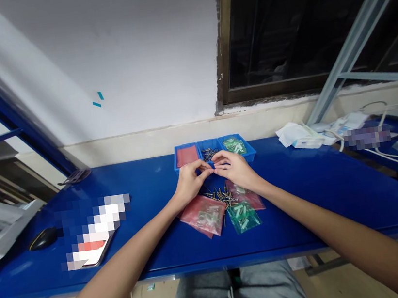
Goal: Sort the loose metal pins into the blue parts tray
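My left hand (190,180) and my right hand (236,169) meet fingertip to fingertip above the table, just in front of the blue bins. Both are closed in a pinch; anything between the fingers is too small to make out. Below them lies a loose pile of thin metal pins (223,196). Around the pile are a pink bag (205,215) with small pale pieces inside, another pink bag (256,198) partly under my right wrist, and a green bag (243,216) with white pieces.
Behind my hands stands a blue three-part bin (252,153) with pink bags (186,155), metal pins (208,154) and green bags (233,145). To the left are a phone (99,230), partly blurred, and a black mouse (43,238). White packets (298,137) and cables lie right.
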